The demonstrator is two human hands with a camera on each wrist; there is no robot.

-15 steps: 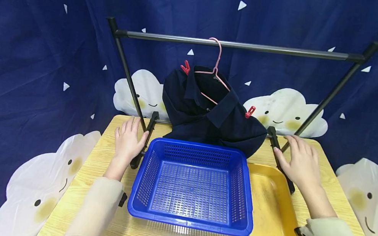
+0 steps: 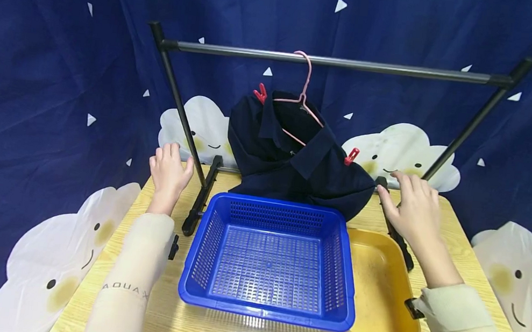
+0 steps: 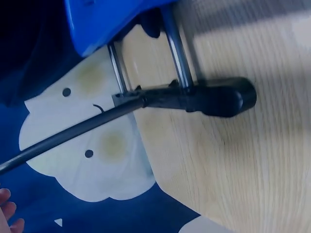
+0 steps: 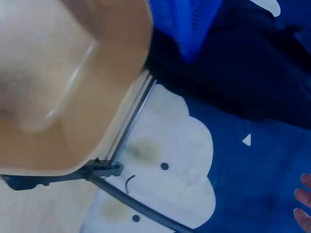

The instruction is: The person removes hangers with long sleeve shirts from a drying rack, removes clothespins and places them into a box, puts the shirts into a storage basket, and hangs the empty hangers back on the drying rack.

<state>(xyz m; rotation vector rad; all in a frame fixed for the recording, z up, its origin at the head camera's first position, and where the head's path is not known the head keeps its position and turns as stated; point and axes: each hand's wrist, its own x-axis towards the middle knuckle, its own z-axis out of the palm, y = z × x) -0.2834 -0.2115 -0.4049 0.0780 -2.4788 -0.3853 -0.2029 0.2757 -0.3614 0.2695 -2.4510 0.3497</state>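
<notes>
My left hand hovers by the left upright of the black clothes rack, holding nothing, its fingers relaxed. On the other side, my right hand is raised beside the right upright, thumb and fingers apart with nothing between them. From the rack's bar a dark navy collared shirt hangs on a pink hanger. Red clothespins sit at its two shoulders, one clothespin on the left and another clothespin on the right. Only fingertips of the left hand show in the left wrist view.
An empty blue plastic basket stands at the front centre, in front of the shirt. To its right lies a yellow tray, partly covered by the basket. The wooden table backs onto a dark blue curtain with white clouds.
Both hands have moved: the left has gone up and to the left, the right up and slightly left. Shirt, basket and tray have stayed in place.
</notes>
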